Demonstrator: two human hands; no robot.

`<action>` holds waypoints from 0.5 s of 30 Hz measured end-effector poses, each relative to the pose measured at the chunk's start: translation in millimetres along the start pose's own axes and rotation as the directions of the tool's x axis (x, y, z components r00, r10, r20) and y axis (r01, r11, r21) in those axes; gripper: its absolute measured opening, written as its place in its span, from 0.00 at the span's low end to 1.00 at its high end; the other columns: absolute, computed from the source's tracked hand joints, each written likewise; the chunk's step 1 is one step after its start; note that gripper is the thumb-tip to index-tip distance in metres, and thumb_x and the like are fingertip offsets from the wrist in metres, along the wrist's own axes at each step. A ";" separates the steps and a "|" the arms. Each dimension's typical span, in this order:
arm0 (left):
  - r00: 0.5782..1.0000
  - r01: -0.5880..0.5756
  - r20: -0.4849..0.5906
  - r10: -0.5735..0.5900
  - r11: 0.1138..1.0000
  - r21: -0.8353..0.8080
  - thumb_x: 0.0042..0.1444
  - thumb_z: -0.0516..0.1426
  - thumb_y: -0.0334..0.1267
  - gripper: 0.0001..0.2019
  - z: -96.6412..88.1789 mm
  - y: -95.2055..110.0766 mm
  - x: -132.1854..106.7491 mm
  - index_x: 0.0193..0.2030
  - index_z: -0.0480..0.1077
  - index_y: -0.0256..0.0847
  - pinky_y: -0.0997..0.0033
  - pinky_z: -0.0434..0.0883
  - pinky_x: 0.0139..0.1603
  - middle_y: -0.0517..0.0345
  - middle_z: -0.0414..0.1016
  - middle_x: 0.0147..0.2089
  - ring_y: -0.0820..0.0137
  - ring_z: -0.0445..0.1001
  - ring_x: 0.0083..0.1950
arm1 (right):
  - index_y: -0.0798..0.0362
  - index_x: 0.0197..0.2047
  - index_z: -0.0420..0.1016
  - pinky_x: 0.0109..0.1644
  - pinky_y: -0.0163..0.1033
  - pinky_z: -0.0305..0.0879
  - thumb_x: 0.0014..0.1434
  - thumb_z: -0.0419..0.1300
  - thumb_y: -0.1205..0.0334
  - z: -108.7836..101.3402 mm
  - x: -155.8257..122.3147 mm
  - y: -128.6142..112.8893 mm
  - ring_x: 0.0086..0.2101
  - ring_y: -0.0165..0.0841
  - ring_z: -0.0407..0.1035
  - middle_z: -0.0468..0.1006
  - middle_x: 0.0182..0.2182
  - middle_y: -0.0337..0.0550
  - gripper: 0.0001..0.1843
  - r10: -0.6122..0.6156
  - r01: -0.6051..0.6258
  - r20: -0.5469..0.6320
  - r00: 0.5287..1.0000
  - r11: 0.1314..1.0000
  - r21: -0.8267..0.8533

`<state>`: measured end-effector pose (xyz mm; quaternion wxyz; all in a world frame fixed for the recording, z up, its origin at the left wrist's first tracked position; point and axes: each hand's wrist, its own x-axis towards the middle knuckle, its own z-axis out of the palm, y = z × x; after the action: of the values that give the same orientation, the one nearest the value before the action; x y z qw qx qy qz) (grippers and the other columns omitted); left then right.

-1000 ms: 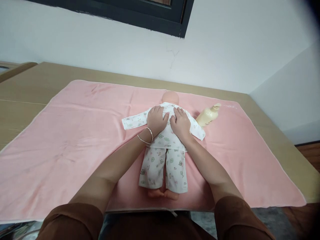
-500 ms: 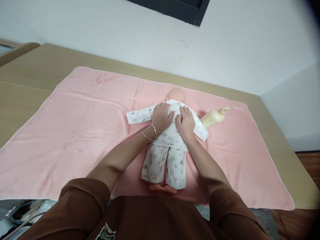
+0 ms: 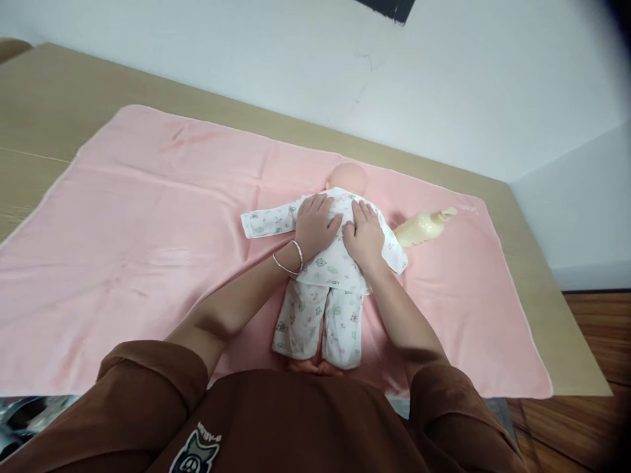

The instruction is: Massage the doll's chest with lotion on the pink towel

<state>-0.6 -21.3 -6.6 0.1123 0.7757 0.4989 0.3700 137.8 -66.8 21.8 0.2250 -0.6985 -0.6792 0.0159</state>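
Only the view's really tipped down; left hand (image 3: pixel 315 226) and right hand (image 3: pixel 365 236) still lie on the doll (image 3: pixel 338 263), so contact's unbroken. Fingers are extended, gripping nothing, with its back right under them and the bottle (image 3: pixel 421 228) right of the right-hand fingers.

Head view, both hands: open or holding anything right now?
Left hand: open, palm down on the baby doll, gripping nothing.
Right hand: open, palm down on the baby doll, gripping nothing.
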 end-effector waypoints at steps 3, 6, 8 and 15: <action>1.000 -0.016 0.027 0.015 1.000 0.017 0.66 0.50 0.47 0.24 1.7 -1.6 0.7 0.63 0.67 0.37 0.47 0.57 0.73 0.43 0.69 0.67 0.53 0.62 0.71 | 0.60 0.69 0.63 0.72 0.60 0.51 0.63 0.47 0.62 0.5 3.1 2.8 0.69 0.49 0.54 0.64 0.68 0.54 0.32 -0.025 0.025 0.004 1.000 0.999 -0.023; 0.997 -0.051 0.050 0.051 0.999 0.003 0.68 0.47 0.46 0.24 2.9 -3.2 1.4 0.66 0.64 0.38 0.45 0.53 0.75 0.44 0.65 0.70 0.54 0.58 0.74 | 0.61 0.69 0.63 0.73 0.61 0.49 0.62 0.47 0.63 3.4 8.1 8.9 0.69 0.48 0.55 0.64 0.68 0.56 0.33 -0.085 0.086 0.025 0.996 0.996 -0.030; 0.995 -0.086 0.058 0.087 0.996 -0.018 0.69 0.45 0.46 0.24 3.4 -4.2 2.3 0.67 0.64 0.40 0.44 0.51 0.76 0.46 0.64 0.71 0.56 0.56 0.75 | 0.61 0.69 0.62 0.73 0.62 0.49 0.61 0.47 0.64 6.7 11.5 13.9 0.69 0.48 0.54 0.63 0.68 0.57 0.33 -0.124 0.124 0.034 0.992 0.992 -0.010; 0.971 -0.229 0.058 0.233 0.971 -0.072 0.70 0.45 0.40 0.21 2.4 -4.7 6.9 0.61 0.71 0.38 0.50 0.59 0.74 0.49 0.73 0.65 0.60 0.67 0.69 | 0.57 0.66 0.65 0.73 0.64 0.47 0.60 0.47 0.64 15.2 11.4 18.1 0.69 0.46 0.55 0.64 0.68 0.54 0.31 -0.164 0.166 -0.026 0.986 0.985 0.051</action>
<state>-0.6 -12.7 -7.7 0.1100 0.8361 0.3889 0.3709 150.7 -51.0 5.3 0.2515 -0.6337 -0.7315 0.0075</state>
